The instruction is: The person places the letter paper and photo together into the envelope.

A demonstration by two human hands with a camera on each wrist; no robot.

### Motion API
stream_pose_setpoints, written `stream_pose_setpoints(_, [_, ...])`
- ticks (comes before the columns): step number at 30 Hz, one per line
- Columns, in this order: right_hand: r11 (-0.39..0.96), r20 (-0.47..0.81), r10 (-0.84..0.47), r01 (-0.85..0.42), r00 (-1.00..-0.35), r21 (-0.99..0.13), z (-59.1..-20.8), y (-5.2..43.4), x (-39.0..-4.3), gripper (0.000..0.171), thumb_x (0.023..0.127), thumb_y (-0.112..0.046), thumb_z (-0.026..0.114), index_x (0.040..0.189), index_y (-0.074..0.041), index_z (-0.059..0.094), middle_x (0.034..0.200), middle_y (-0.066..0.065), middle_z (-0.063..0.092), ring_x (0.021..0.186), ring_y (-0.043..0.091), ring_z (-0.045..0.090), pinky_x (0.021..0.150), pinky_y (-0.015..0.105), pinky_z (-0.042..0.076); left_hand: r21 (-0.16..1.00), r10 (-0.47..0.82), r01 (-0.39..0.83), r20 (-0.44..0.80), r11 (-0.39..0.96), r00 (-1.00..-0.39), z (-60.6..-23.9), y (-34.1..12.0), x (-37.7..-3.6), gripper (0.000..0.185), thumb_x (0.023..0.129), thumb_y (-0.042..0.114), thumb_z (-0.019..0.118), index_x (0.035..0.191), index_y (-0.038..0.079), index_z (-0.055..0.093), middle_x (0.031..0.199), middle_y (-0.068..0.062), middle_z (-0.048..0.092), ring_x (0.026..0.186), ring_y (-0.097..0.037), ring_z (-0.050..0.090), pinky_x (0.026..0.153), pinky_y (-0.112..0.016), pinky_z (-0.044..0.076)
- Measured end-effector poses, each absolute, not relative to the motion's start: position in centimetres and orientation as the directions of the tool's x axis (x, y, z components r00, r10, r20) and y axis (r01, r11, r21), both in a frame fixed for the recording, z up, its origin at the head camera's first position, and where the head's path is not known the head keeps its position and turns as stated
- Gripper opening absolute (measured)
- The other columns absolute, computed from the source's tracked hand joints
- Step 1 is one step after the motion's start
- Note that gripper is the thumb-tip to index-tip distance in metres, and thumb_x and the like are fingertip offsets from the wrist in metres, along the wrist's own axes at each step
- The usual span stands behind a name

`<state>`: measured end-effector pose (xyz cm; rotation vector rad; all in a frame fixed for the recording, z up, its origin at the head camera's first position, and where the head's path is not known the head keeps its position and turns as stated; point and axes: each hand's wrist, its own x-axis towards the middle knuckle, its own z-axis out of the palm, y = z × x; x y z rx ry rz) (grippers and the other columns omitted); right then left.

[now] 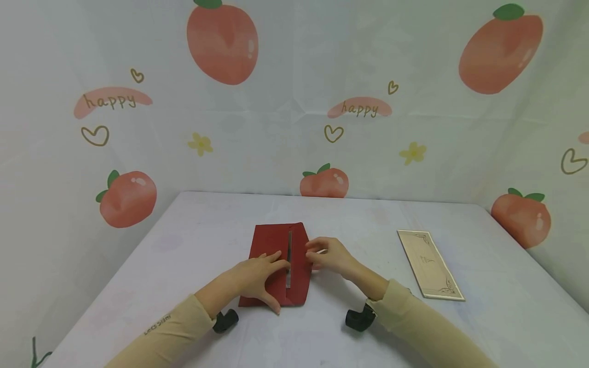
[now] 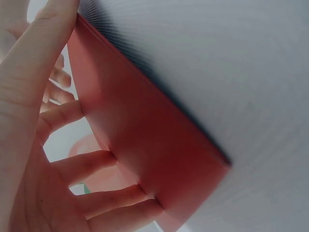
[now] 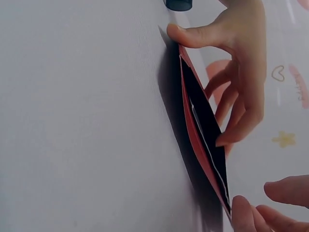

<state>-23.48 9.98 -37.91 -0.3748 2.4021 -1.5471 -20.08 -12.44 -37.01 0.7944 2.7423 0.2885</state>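
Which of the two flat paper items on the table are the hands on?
The red envelope at centre; the beige card lies untouched farther right.

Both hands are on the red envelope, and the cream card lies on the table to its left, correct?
Not quite. Both the left hand and right hand are on the red envelope, but the cream card lies on the table to its right, not its left. The head view shows this.

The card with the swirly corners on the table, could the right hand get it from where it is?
Probably yes. The card lies flat on the table to the right of the right hand, with only bare tabletop between them. That hand is busy at the red envelope, so it would need to let go first.
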Motion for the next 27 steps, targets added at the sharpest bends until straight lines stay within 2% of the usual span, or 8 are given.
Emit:
stream_pose_setpoints(8, [0.409, -0.061, -0.373, -0.104, -0.926, -0.907, -38.2, 12.1, -23.6, 0.033, 0.087, -0.01, 0.06, 0.115, 0.008, 0.059, 0.1, 0.021, 0.066, 0.079, 0.015, 0.067, 0.07, 0.031, 0.058, 0.267, 0.546, 0.491, -0.204, 0.829, -0.812, -36.9, -12.4, -19.9, 0.09, 0.06, 0.061, 0.078, 0.134, 0.025, 0.042, 0.151, -0.013, 0.032, 0.131, -0.05, 0.036, 0.096, -0.06, 0.043])
stream_pose_setpoints(27, [0.504, -0.08, -0.225, -0.046, -0.971, -0.862, -37.5, 18.2, -23.7, 0.036, 0.092, -0.015, 0.058, 0.12, 0.007, 0.056, 0.111, 0.024, 0.063, 0.089, 0.019, 0.067, 0.072, 0.028, 0.057, 0.283, 0.555, 0.495, -0.197, 0.821, -0.808, -37.0, -12.5, -19.9, 0.09, 0.06, 0.06, 0.078, 0.135, 0.025, 0.043, 0.152, -0.013, 0.032, 0.132, -0.049, 0.036, 0.097, -0.061, 0.041])
